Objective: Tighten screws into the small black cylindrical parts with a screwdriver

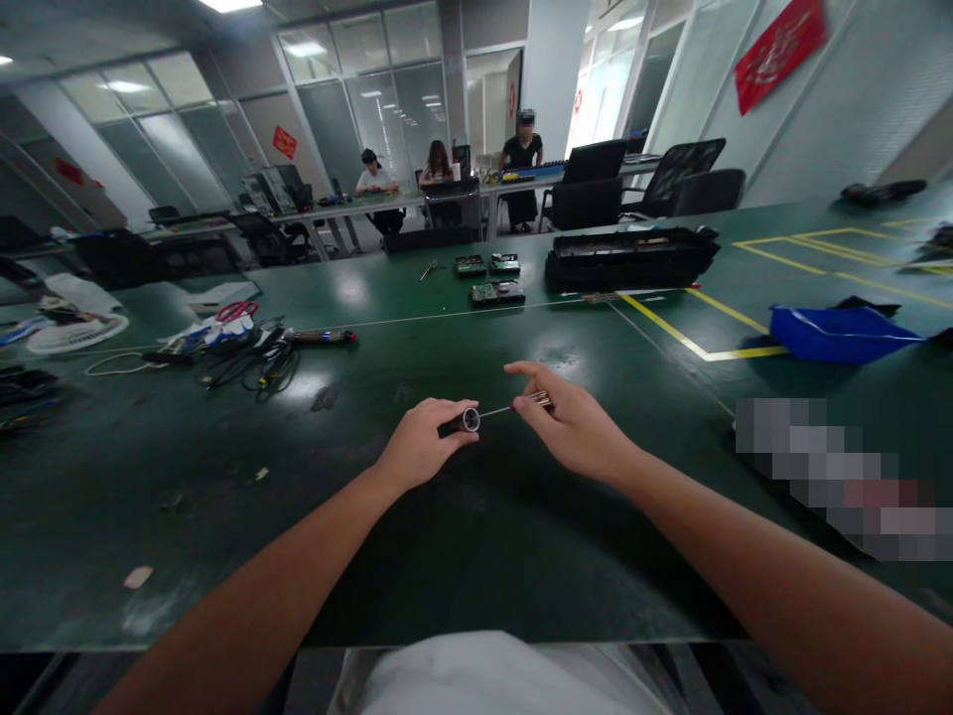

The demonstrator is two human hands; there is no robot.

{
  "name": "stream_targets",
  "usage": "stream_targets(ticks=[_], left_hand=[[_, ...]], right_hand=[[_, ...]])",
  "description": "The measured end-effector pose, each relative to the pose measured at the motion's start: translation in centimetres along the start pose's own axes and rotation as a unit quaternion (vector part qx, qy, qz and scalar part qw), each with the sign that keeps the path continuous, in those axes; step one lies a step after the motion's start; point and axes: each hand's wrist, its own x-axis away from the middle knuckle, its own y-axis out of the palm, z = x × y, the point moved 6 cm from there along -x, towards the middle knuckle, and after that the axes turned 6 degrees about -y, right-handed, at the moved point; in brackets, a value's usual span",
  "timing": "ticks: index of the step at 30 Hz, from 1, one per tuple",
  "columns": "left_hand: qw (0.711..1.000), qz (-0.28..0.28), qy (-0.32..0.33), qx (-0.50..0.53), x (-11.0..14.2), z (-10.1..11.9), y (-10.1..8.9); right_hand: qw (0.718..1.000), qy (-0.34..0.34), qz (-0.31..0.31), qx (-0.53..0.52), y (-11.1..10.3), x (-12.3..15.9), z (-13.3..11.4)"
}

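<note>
Two bare hands are working slightly apart above a green tabletop (pixel 417 576) with a glossy surface. The left hand (pixel 424 442) is gripping a short, dark cylinder with a silver-ringed open end (pixel 468 421), its mouth facing three o'clock. The right hand (pixel 573 427) is clasping a slim screwdriver with a reddish, gold-toned handle (pixel 540 400), the index finger extending toward nine o'clock. The thin metal shaft is pointing at the cylinder's ringed end; whether its tip is touching cannot be told. Relative to the hands, three rectangular green-and-silver circuit-board units (pixel 498 292) are lying at twelve o'clock, a long black plastic casing (pixel 632 260) is resting between one and two, and a blue tray-like object (pixel 841 333) is sitting between two and three. A tangle of dark cables (pixel 272 362) is lying between nine and ten.
</note>
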Motion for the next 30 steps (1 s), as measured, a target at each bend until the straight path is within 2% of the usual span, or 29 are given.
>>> stream_targets(ticks=[5,12,18,20,23,27,30], left_hand=[[1.0,-0.001,0.002,0.003,0.1,0.1,0.0],[1.0,0.019,0.005,0.002,0.0,-0.1,-0.4],[1.0,0.012,0.008,0.004,0.0,0.3,-0.2],[1.0,0.009,0.009,0.005,0.1,0.3,-0.2],[1.0,0.008,0.007,0.002,0.0,0.1,-0.2],[1.0,0.016,0.004,0.002,0.0,-0.1,-0.3],[1.0,0.002,0.006,0.002,0.0,0.1,-0.1]], right_hand=[[0.999,0.033,0.008,0.009,-0.2,-0.2,0.7],[0.999,-0.033,-0.014,-0.009,0.1,0.1,-0.4],[0.999,0.046,0.017,0.012,-0.3,-0.1,0.5],[0.998,0.052,0.012,0.023,-0.2,-0.2,0.6],[0.999,0.036,-0.002,0.018,0.1,-0.1,0.6],[1.0,-0.008,0.028,-0.004,0.1,0.0,0.2],[0.999,0.0,0.047,-0.02,-0.1,-0.1,0.3]])
